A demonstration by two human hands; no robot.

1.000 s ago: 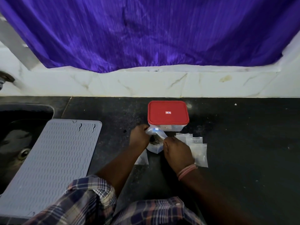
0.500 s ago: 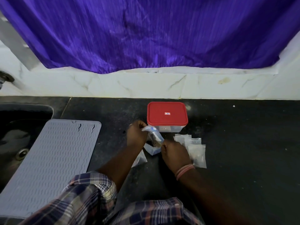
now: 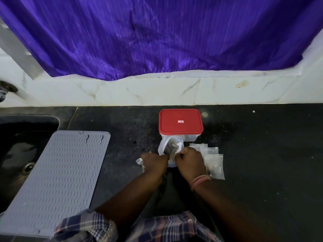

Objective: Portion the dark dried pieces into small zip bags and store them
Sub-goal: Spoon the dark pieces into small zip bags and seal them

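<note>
A clear plastic bag [image 3: 170, 147] with dark dried pieces inside stands on the black counter, just in front of a clear box with a red lid [image 3: 180, 121]. My left hand [image 3: 154, 162] grips the bag's left side and my right hand [image 3: 190, 161] pinches its right edge. Several small empty zip bags [image 3: 214, 161] lie fanned out to the right of my right hand. Another small clear bag [image 3: 140, 162] pokes out from under my left hand.
A grey ribbed silicone mat [image 3: 56, 173] lies over the edge of a dark sink [image 3: 21, 145] at the left. A white tiled wall and a purple curtain [image 3: 157, 35] rise behind the counter [image 3: 262, 154].
Both hands have slid lower on the bag, and its open top now stands up toward the red-lidded box. My left hand has come closer to my right.
</note>
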